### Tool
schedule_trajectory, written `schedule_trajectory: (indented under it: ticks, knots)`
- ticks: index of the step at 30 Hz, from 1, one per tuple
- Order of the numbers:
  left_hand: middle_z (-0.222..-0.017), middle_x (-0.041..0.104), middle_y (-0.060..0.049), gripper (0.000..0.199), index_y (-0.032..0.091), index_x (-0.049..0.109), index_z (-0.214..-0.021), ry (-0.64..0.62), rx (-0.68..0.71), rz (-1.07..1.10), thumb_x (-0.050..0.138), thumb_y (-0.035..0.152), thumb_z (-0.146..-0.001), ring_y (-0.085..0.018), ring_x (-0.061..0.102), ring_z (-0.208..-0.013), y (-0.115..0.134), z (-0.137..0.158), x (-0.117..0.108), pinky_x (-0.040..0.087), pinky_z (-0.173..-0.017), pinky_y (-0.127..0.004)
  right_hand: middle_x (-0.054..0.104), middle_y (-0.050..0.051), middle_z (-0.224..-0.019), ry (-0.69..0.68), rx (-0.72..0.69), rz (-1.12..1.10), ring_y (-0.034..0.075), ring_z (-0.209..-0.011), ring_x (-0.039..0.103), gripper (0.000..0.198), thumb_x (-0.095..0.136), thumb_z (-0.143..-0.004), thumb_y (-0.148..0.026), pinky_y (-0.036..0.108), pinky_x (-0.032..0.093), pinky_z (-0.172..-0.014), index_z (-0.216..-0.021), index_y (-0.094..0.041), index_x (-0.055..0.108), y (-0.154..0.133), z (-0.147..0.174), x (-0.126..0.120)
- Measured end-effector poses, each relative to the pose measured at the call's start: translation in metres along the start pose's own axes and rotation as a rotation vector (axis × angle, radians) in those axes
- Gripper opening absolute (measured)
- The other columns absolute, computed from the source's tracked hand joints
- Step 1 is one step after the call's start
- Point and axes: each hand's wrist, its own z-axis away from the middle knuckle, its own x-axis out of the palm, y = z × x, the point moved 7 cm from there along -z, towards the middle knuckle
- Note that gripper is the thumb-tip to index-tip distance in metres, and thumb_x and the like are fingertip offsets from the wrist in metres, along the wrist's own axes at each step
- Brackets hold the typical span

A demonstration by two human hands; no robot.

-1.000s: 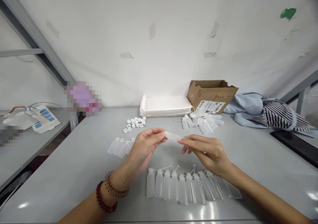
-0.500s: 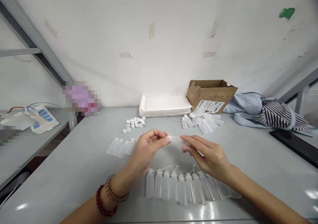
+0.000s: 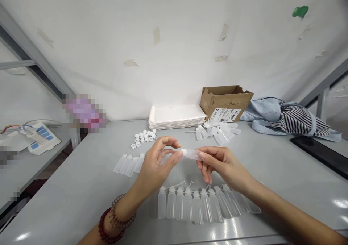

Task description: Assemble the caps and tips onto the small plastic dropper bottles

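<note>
Between my two hands, a small translucent plastic squeeze bottle (image 3: 192, 154) lies nearly level above the table. My right hand (image 3: 221, 162) pinches its base end between thumb and fingers. At its white-topped neck, my left hand (image 3: 160, 161) has the thumb and a fingertip closed, with the index finger curved above. Whether a cap sits under those fingertips is hard to make out. Below the hands lies a row of similar bottles (image 3: 187, 203), several with thin tethered stoppers. Beyond my left hand are several loose white caps (image 3: 143, 138) and a smaller bottle group (image 3: 125, 165), partly hidden by that hand.
At the wall stand a stack of white envelopes (image 3: 176, 118) and an open cardboard box (image 3: 227, 103). More bottles (image 3: 219, 132) lie heaped before the box. To the right are a blue and striped cloth bag (image 3: 296, 120) and a flat black object (image 3: 320, 154).
My right hand has turned and its thumb now presses on the bottle, showing more of its body. The left index finger has lifted a little. The whole view has shifted slightly.
</note>
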Motion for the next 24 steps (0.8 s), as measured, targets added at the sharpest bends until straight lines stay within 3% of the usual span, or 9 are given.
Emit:
schedule_trajectory:
  ticks: [1, 4, 6, 8, 12, 16, 19, 22, 24]
  knots:
    - [-0.083, 0.061, -0.003, 0.009, 0.019, 0.061, -0.085, 0.002, -0.047, -0.037, 0.060, 0.028, -0.082, -0.015, 0.056, -0.078, -0.003, -0.001, -0.001, 0.046, -0.071, -0.025, 0.060, -0.001, -0.058, 0.041, -0.093, 0.116, 0.009, -0.046, 0.057, 0.026, 0.054, -0.089, -0.037, 0.020, 0.047, -0.046, -0.084, -0.014, 0.063, -0.005, 0.002, -0.001]
    - [-0.057, 0.052, 0.000, 0.037, 0.016, 0.057, -0.061, -0.115, -0.224, -0.060, 0.050, 0.042, -0.087, -0.011, 0.048, -0.051, -0.018, 0.000, 0.006, 0.041, -0.053, -0.023, 0.060, 0.000, -0.063, 0.146, -0.458, 0.534, 0.012, -0.053, 0.058, 0.020, 0.049, -0.092, -0.026, 0.023, 0.049, -0.051, -0.107, -0.017, 0.059, -0.021, 0.013, 0.004]
    - [-0.051, 0.047, 0.001, 0.044, 0.016, 0.054, -0.057, -0.214, -0.324, -0.008, 0.047, 0.048, -0.087, -0.010, 0.045, -0.045, -0.026, 0.004, 0.012, 0.039, -0.047, -0.023, 0.059, 0.001, -0.066, 0.183, -0.692, 0.788, 0.012, -0.055, 0.056, 0.024, 0.047, -0.092, -0.020, 0.023, 0.047, -0.051, -0.115, -0.018, 0.054, -0.026, 0.022, 0.012]
    - [-0.053, 0.048, 0.001, 0.043, 0.016, 0.055, -0.059, -0.258, -0.345, 0.016, 0.048, 0.049, -0.086, -0.011, 0.045, -0.045, -0.028, 0.006, 0.015, 0.039, -0.046, -0.023, 0.057, 0.002, -0.070, 0.194, -0.801, 0.923, 0.013, -0.057, 0.053, 0.027, 0.045, -0.092, -0.017, 0.024, 0.045, -0.050, -0.119, -0.019, 0.050, -0.026, 0.026, 0.017]
    - [-0.059, 0.054, -0.001, 0.034, 0.017, 0.060, -0.064, -0.241, -0.154, -0.153, 0.049, 0.039, -0.087, -0.013, 0.051, -0.054, -0.014, 0.004, 0.013, 0.040, -0.055, -0.025, 0.055, 0.003, -0.072, 0.183, -0.701, 0.851, 0.013, -0.059, 0.050, 0.019, 0.042, -0.094, -0.020, 0.025, 0.043, -0.053, -0.109, -0.018, 0.053, -0.030, 0.020, 0.012]
    - [-0.063, 0.057, -0.003, 0.017, 0.020, 0.067, -0.071, -0.145, 0.140, -0.328, 0.058, 0.027, -0.083, -0.015, 0.049, -0.061, 0.001, 0.006, 0.010, 0.037, -0.061, -0.027, 0.044, -0.004, -0.056, 0.076, -0.272, 0.548, 0.009, -0.046, 0.038, 0.026, 0.039, -0.095, -0.034, 0.022, 0.036, -0.044, -0.086, -0.017, 0.056, -0.017, 0.006, 0.003]
    - [-0.071, 0.061, -0.005, 0.006, 0.022, 0.071, -0.079, -0.107, 0.244, -0.332, 0.065, 0.022, -0.079, -0.017, 0.050, -0.067, 0.004, 0.011, 0.010, 0.037, -0.066, -0.028, 0.032, -0.008, -0.052, -0.022, -0.002, 0.232, 0.007, -0.041, 0.031, 0.032, 0.043, -0.092, -0.045, 0.020, 0.034, -0.037, -0.083, -0.017, 0.053, -0.003, 0.001, 0.003]
    - [-0.075, 0.064, -0.006, 0.006, 0.021, 0.070, -0.080, -0.089, 0.251, -0.335, 0.066, 0.023, -0.077, -0.018, 0.054, -0.070, 0.008, 0.013, 0.010, 0.038, -0.068, -0.028, 0.032, -0.008, -0.054, -0.051, 0.020, 0.150, 0.007, -0.041, 0.033, 0.032, 0.043, -0.091, -0.046, 0.020, 0.036, -0.036, -0.084, -0.017, 0.053, -0.002, 0.002, 0.003]
    - [-0.068, 0.064, -0.004, 0.015, 0.019, 0.068, -0.073, -0.106, 0.163, -0.346, 0.060, 0.029, -0.082, -0.016, 0.054, -0.064, 0.007, 0.012, 0.011, 0.038, -0.062, -0.027, 0.038, -0.006, -0.055, -0.007, -0.146, 0.334, 0.009, -0.044, 0.040, 0.027, 0.040, -0.094, -0.039, 0.022, 0.040, -0.043, -0.086, -0.017, 0.054, -0.012, 0.004, 0.002]
